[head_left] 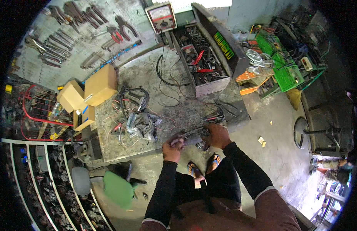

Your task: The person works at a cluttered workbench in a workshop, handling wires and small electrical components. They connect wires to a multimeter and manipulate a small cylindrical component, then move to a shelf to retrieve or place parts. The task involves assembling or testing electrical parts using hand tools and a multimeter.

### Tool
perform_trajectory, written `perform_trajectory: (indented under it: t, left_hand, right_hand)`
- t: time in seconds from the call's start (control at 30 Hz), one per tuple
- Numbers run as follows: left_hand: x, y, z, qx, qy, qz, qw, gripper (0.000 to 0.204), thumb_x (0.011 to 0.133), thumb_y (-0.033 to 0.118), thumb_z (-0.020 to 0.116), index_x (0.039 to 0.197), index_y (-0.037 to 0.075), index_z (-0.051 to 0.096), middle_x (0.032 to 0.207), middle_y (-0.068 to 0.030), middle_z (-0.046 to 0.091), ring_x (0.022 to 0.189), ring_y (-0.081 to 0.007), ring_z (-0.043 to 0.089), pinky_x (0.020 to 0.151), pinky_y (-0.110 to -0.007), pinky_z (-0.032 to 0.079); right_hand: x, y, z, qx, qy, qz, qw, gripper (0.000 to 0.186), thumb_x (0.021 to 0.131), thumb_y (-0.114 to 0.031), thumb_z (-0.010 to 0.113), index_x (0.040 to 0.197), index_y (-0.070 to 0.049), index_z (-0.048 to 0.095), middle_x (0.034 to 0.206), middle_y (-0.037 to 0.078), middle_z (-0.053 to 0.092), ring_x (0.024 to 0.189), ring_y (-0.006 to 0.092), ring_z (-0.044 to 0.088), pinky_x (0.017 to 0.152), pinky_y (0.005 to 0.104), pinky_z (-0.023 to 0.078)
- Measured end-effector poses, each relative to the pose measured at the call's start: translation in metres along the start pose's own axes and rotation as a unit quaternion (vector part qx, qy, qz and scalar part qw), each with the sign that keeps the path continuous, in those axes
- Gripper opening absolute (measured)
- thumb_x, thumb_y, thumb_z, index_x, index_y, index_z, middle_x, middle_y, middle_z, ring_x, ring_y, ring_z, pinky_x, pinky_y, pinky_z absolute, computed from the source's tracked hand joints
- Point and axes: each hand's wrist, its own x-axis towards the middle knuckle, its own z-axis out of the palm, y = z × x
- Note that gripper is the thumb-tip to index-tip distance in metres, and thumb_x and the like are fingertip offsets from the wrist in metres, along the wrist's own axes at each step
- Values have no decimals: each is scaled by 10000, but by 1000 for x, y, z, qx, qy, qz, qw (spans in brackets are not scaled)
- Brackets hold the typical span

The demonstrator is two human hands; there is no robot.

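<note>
My left hand (172,150) and my right hand (216,134) both grip a greasy grey metal part (192,137) at the near edge of the stained workbench (147,77). The left hand closes around its left end, the right hand covers its right end. What exactly the part is stays unclear. Black sleeves cover both forearms. My sandalled feet (203,166) show on the concrete floor below.
A crumpled grey bag (142,125) amid red and black wires lies left of my hands. Cardboard boxes (90,90), an open metal toolbox (203,57), an analogue meter (162,17) and wall-hung pliers (117,32) surround the bench. A green stool (117,188) stands lower left.
</note>
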Motion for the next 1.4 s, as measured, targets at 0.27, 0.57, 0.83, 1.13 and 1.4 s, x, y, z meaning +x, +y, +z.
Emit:
perform_trajectory:
  t: [0.27,0.57,0.83,1.13,1.4]
  left_hand:
    - [112,-60,48,518,-18,373,769,385,846,228,744,1185,62,671,1141,-167,652,1056,-387,590,930,-489,488]
    - [143,-65,73,526,-129,488,684,266,821,136,685,1079,76,660,1129,-155,577,1078,-395,475,874,-512,414]
    - [104,-37,1,-116,-107,259,953,232,966,236,659,1017,14,616,1037,-190,707,979,-272,705,799,-362,589]
    - [130,-37,-42,-307,-112,405,854,156,1012,213,567,1021,62,604,1117,-153,670,1140,-390,629,907,-625,559]
    - [125,-1,-87,-370,-126,434,812,184,1033,209,575,1096,47,636,896,-42,634,719,-91,552,597,-256,439]
  right_hand:
    - [63,75,4,250,59,44,965,314,813,-139,794,1093,-11,732,949,107,764,833,178,699,791,320,545]
    - [90,78,18,207,114,-101,967,275,781,-170,831,945,27,731,835,108,727,804,137,649,772,323,519]
    - [77,54,43,180,167,-170,954,324,748,-235,853,949,-3,751,827,156,739,751,211,704,714,362,535]
    - [75,49,78,109,150,-197,963,367,732,-254,842,977,1,744,886,213,724,801,335,727,735,393,548]
    - [60,49,66,180,143,-177,957,298,746,-194,834,948,2,735,789,164,718,677,166,668,646,355,515]
